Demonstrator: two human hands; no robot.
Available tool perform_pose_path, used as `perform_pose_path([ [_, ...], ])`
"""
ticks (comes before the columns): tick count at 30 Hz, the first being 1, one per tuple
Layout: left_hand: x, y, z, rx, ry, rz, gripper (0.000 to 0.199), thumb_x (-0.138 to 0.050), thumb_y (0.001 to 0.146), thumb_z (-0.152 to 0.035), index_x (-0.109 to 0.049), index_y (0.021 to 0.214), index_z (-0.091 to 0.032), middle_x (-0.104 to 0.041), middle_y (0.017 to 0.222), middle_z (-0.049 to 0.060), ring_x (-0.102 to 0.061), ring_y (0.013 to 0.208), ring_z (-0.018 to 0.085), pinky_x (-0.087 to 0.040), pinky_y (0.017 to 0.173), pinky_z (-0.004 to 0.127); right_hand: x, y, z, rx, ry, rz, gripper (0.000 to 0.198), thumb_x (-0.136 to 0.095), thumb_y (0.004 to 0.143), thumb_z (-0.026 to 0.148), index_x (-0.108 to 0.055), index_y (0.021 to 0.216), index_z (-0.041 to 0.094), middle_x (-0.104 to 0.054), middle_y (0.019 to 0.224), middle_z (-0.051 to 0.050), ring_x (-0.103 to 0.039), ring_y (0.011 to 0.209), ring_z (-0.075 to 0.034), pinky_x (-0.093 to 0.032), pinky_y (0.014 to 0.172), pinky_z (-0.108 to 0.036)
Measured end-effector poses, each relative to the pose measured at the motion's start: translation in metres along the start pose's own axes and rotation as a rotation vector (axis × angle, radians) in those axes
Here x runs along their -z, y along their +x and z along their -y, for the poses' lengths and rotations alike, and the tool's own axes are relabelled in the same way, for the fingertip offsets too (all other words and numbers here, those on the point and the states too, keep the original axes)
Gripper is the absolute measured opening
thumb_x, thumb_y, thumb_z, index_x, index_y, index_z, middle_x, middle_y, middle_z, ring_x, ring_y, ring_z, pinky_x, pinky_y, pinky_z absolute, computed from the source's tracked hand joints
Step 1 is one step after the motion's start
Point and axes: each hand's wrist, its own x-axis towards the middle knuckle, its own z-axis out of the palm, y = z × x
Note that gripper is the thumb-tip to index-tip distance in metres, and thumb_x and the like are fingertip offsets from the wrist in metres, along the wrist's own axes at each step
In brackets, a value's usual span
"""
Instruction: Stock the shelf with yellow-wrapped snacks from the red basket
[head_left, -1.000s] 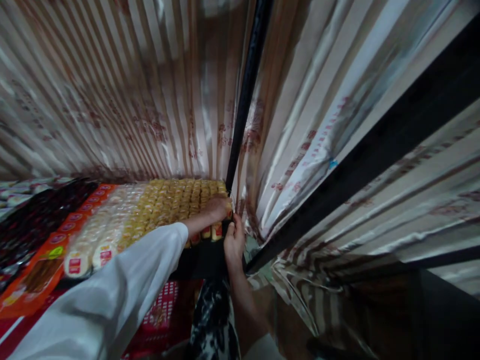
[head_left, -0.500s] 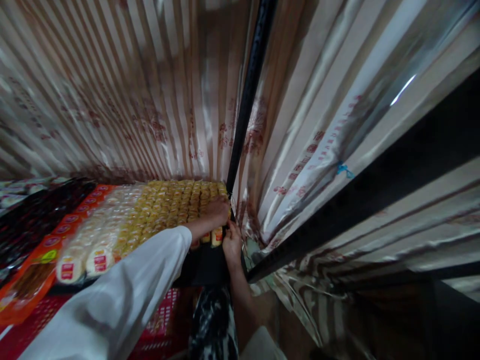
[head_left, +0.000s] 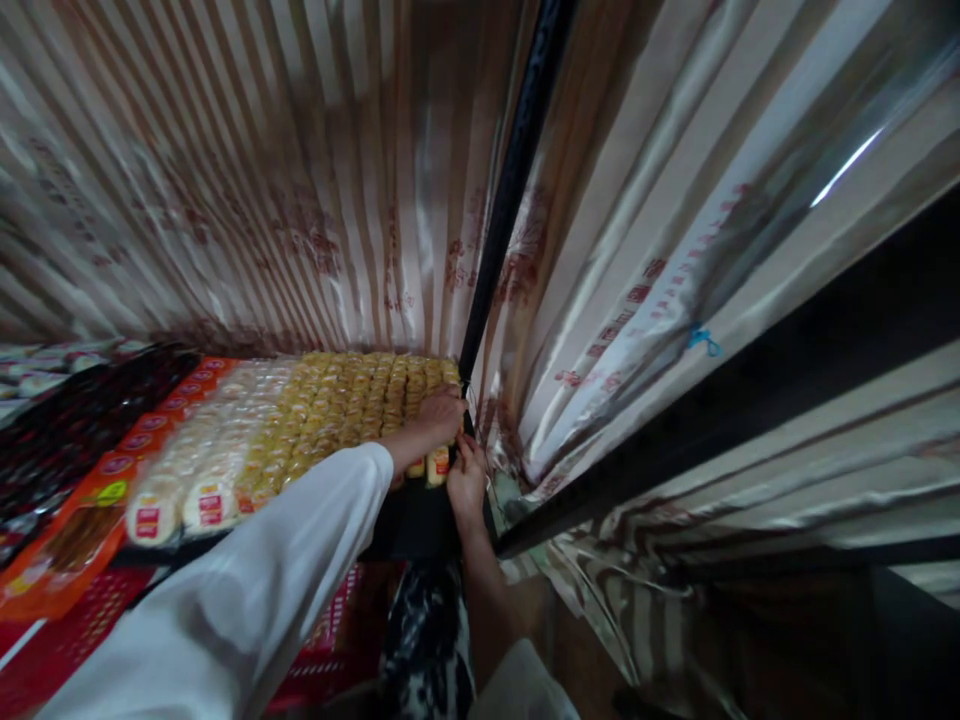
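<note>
A: Here we are at the right end of the black shelf (head_left: 416,525), and your left hand (head_left: 441,412) reaches right across the yellow packs (head_left: 337,415), its fingers curled and narrow by the shelf's right edge.

B: Is there a pack in it?

A: I cannot tell; your own knuckles hide what lies under the fingers.

B: And your right hand (head_left: 466,478)?

A: Just below the left one, at the right edge, thumb and fingers drawn up narrow, tips almost meeting the other hand. Whether they pinch anything is too dim to say.

B: So where do the packs sit?

A: In close rows from the back edge toward the front, filling the shelf's right part. One front pack (head_left: 437,465) shows its red label near the right edge, between your hands and the bare black strip along the front.

B: Further left?

A: White packs (head_left: 229,425) directly beside the yellow ones, then orange packets (head_left: 90,530), then dark packets (head_left: 82,430) toward the left.

B: Around you?

A: A black post (head_left: 510,190) rises by the back right corner, striped sheeting (head_left: 337,150) hangs behind, and a red crate (head_left: 319,680) sits below the front edge.
</note>
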Motion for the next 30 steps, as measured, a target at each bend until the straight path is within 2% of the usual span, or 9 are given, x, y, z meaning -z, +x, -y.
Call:
perform_pose_path([
  [3, 0.010, -0.014, -0.005, 0.020, 0.008, -0.045, 0.027, -0.047, 0.083, -0.008, -0.065, 0.102, -0.016, -0.058, 0.110, 0.010, -0.051, 0.106, 0.020, -0.045, 0.085, 0.028, 0.004, -0.001, 0.006, 0.017, 0.015, -0.017, 0.043, -0.035, 0.076, 0.015, -0.067, 0.104, 0.013, -0.059, 0.116, -0.015, -0.053, 0.108, -0.021, -0.041, 0.097, -0.040],
  [9, 0.018, -0.067, -0.016, 0.117, -0.095, -0.146, 0.025, -0.043, 0.085, -0.015, -0.067, 0.095, -0.018, -0.060, 0.103, 0.008, -0.056, 0.096, 0.019, -0.047, 0.079, 0.026, 0.014, -0.007, 0.021, 0.051, 0.026, -0.018, 0.042, -0.034, 0.076, 0.016, -0.063, 0.106, 0.012, -0.060, 0.114, -0.015, -0.052, 0.110, -0.021, -0.040, 0.098, -0.041],
  [12, 0.009, -0.107, -0.018, 0.143, -0.227, -0.205, 0.027, -0.042, 0.086, -0.014, -0.066, 0.097, -0.019, -0.060, 0.103, 0.005, -0.057, 0.095, 0.016, -0.046, 0.084, 0.025, 0.021, -0.016, 0.030, 0.033, 0.038, -0.027, 0.041, -0.035, 0.078, 0.019, -0.061, 0.109, 0.011, -0.061, 0.114, -0.015, -0.053, 0.108, -0.022, -0.040, 0.099, -0.042],
  [16, -0.010, -0.161, -0.015, 0.118, -0.392, -0.170, 0.030, -0.042, 0.082, -0.008, -0.066, 0.097, -0.019, -0.060, 0.099, 0.004, -0.058, 0.092, 0.014, -0.046, 0.085, 0.023, 0.028, -0.044, 0.047, -0.034, 0.086, -0.103, 0.038, -0.037, 0.082, 0.027, -0.059, 0.110, 0.013, -0.061, 0.112, -0.014, -0.055, 0.106, -0.022, -0.041, 0.097, -0.041],
  [18, -0.021, -0.186, -0.012, 0.120, -0.448, -0.159, 0.031, -0.041, 0.082, -0.008, -0.065, 0.098, -0.019, -0.061, 0.098, 0.004, -0.058, 0.090, 0.014, -0.046, 0.083, 0.023, 0.029, -0.065, 0.059, -0.067, 0.152, -0.099, 0.036, -0.038, 0.084, 0.031, -0.058, 0.109, 0.014, -0.062, 0.110, -0.013, -0.058, 0.102, -0.021, -0.044, 0.093, -0.038],
  [21, -0.036, -0.219, -0.005, 0.174, -0.491, -0.108, 0.028, -0.041, 0.082, -0.009, -0.067, 0.090, -0.018, -0.062, 0.092, 0.004, -0.058, 0.087, 0.014, -0.046, 0.081, 0.023, 0.027, -0.106, 0.078, -0.088, 0.219, 0.000, 0.031, -0.039, 0.085, 0.032, -0.061, 0.100, 0.016, -0.065, 0.102, -0.011, -0.061, 0.094, -0.019, -0.047, 0.086, -0.035],
  [24, -0.050, -0.250, 0.006, 0.241, -0.568, -0.036, 0.024, -0.044, 0.082, -0.012, -0.066, 0.089, -0.018, -0.064, 0.091, 0.004, -0.059, 0.084, 0.015, -0.047, 0.078, 0.024, 0.019, -0.148, 0.090, -0.086, 0.209, 0.176, 0.027, -0.039, 0.085, 0.030, -0.064, 0.089, 0.018, -0.068, 0.092, -0.008, -0.062, 0.088, -0.018, -0.048, 0.083, -0.033],
  [27, -0.065, -0.283, 0.020, 0.328, -0.588, 0.055, 0.029, -0.044, 0.079, -0.007, -0.065, 0.097, -0.015, -0.066, 0.097, 0.006, -0.060, 0.090, 0.016, -0.047, 0.082, 0.025, 0.002, -0.187, 0.087, -0.103, 0.138, 0.344, 0.027, -0.040, 0.083, 0.028, -0.065, 0.089, 0.020, -0.069, 0.091, -0.007, -0.063, 0.089, -0.019, -0.047, 0.086, -0.035],
  [30, -0.080, -0.316, 0.032, 0.486, -0.500, 0.211, 0.029, -0.045, 0.076, -0.003, -0.065, 0.094, -0.014, -0.066, 0.098, 0.009, -0.061, 0.093, 0.019, -0.046, 0.085, 0.028, -0.019, -0.219, 0.071, -0.170, 0.061, 0.480, 0.029, -0.042, 0.079, 0.024, -0.067, 0.092, 0.019, -0.070, 0.096, -0.009, -0.063, 0.093, -0.022, -0.046, 0.089, -0.037],
])
